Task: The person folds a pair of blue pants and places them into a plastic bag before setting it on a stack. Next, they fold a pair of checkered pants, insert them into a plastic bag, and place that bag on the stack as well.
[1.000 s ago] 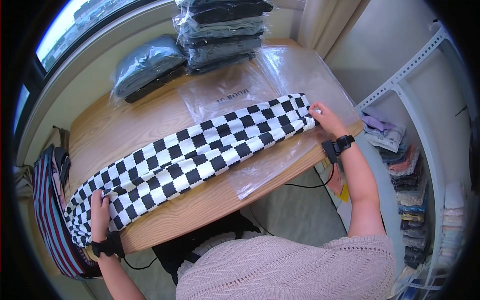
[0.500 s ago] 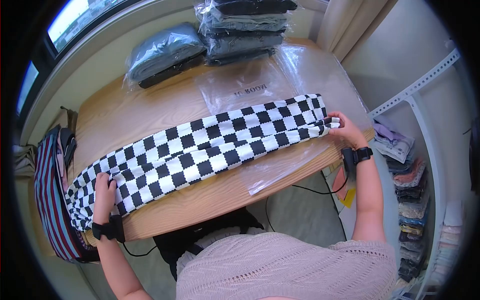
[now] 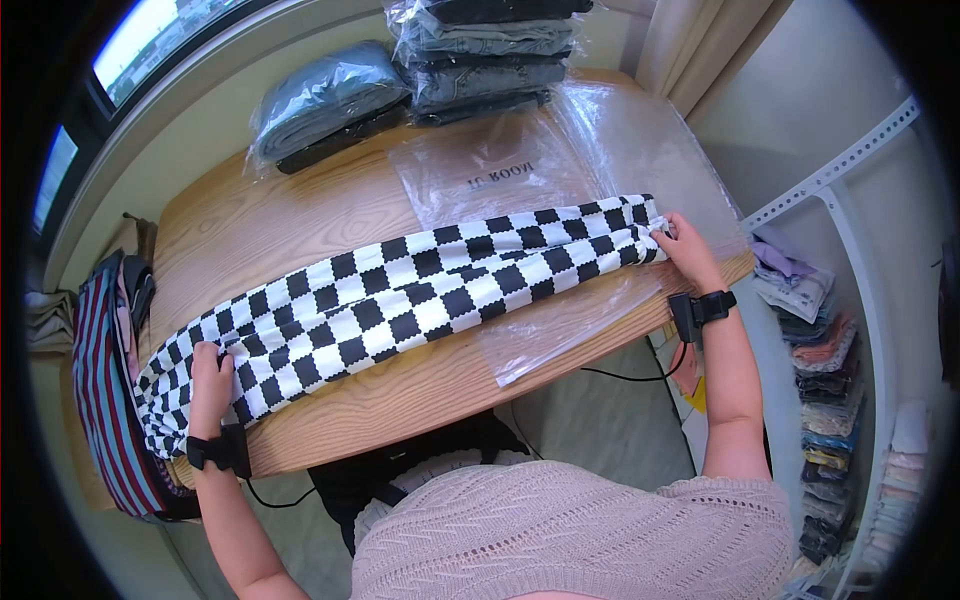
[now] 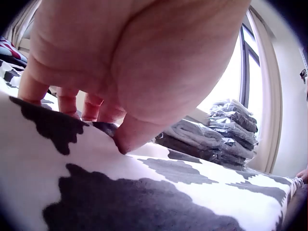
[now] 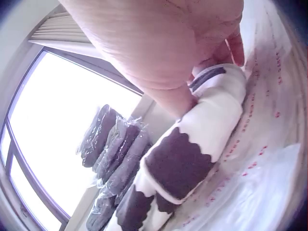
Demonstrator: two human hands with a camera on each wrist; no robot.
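Note:
A long black-and-white checkered garment lies folded lengthwise on the wooden table, bunched at its left end and narrower at its right. Near that bunched end, my left hand pinches a ridge of the cloth. The left wrist view shows the thumb in front of the ridge and the fingers behind it. My right hand grips the garment's right end, thumb and fingers on either side of the edge. In the right wrist view the garment end looks like a thick fold, with the fingertips partly hidden behind it.
Clear plastic bags lie flat beneath and behind the garment. Bagged folded clothes and a taller bagged stack stand at the back. Striped clothing hangs at the table's left end. A metal shelf frame with folded clothes stands right.
The head view has shifted. My right hand has moved up along the garment's right end, and the lower layer that stuck out there is now drawn in. The left hand stays on its spot.

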